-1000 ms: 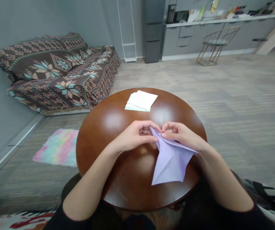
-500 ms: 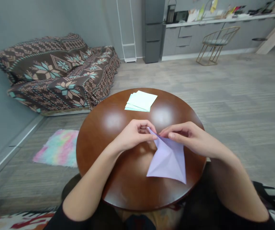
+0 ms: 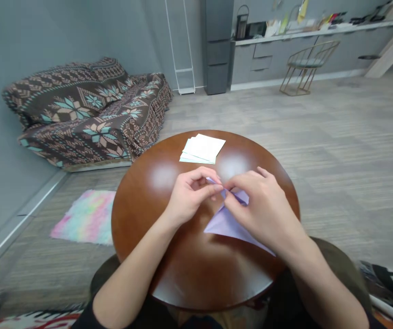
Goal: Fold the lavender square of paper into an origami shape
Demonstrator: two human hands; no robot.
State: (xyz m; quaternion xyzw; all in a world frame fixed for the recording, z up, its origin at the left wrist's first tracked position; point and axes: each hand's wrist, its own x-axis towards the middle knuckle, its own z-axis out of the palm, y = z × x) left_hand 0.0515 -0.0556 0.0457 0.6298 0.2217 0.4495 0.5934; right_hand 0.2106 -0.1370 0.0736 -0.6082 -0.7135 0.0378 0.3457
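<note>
A creased sheet of lilac paper is held between both hands above the round brown table. My left hand pinches its upper left part between thumb and fingers, and a narrow folded tip sticks out there. Close beside it, my right hand pinches the same paper with thumb and index finger and covers much of its right side. The lower part of the sheet hangs down toward me in a wide point. A small stack of pale square papers lies on the far side of the table.
Beyond the table stand a patterned covered sofa on the left and a gold wire chair before the kitchen counter. A fluffy pastel rug lies on the floor at left. Dark stools flank the table near me.
My right hand has turned over the paper and closed its thumb and finger near my left fingertips. The sheet has tilted, and less of it shows. The camera view has shifted slightly.
</note>
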